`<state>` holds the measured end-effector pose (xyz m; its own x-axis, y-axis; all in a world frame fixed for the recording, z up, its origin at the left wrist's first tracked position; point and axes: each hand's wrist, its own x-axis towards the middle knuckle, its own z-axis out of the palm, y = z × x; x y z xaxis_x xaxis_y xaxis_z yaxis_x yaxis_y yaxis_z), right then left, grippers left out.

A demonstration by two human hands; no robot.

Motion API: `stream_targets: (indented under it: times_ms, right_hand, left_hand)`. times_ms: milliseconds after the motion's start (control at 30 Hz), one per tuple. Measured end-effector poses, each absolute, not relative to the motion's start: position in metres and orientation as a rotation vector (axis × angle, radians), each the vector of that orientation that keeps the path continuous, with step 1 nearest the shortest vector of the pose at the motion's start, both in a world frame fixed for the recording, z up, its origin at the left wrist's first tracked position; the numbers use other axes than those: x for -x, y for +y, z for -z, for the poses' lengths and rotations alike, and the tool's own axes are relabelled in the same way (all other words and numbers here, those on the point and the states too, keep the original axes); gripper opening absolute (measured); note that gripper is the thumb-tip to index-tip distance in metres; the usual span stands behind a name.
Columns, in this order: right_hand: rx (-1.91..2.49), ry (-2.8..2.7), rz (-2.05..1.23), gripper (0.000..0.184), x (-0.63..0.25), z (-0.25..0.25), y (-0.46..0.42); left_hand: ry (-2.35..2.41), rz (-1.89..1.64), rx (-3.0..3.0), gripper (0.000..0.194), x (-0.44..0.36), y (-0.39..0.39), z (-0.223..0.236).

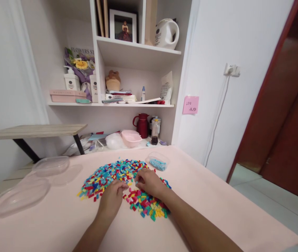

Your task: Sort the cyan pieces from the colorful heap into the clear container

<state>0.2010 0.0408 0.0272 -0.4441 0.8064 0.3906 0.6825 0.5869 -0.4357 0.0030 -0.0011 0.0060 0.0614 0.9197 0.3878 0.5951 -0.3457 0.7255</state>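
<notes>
Pink-covered table [212, 203] | small multicoloured bricks [112, 171], heaped | transparent tub [152, 156], far side | transparent containers [22, 196], left

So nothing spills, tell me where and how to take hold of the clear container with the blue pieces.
Probably best by the right-hand wall, just below the rim, coming from the right: the shallow container sits flat with its wall standing free there, while loose pieces lie on its left and near sides.

A left hand [113, 193] and right hand [149, 181], both loosely curled, face each other just below the frame's center, the right higher, as the bare left forearm [92, 231] rises from the bottom edge and the right forearm [193, 218] slants in from lower right.
</notes>
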Motion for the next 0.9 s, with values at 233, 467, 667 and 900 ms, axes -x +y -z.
stream_targets:
  times_ms: [233, 467, 667, 900]
  right_hand:
    - [1.097, -2.151, -0.365, 0.015, -0.204, -0.029, 0.038]
    - [1.159, -1.788, -0.273, 0.002, -0.246, -0.052, 0.054]
    - [1.299, -1.448, -0.142, 0.016, -0.284, -0.057, 0.065]
    - [1.414, -1.362, -0.101, 0.017, -0.291, -0.041, 0.073]
  left_hand:
    - [1.54, -1.212, -1.964, 0.032, -0.002, -0.002, -0.007]
    - [1.536, -1.225, -1.964, 0.032, -0.002, -0.003, -0.013]
    - [1.533, -1.264, -1.932, 0.03, -0.001, -0.001, -0.012]
    - [1.576, -1.283, -1.885, 0.032, 0.0, -0.001, -0.012]
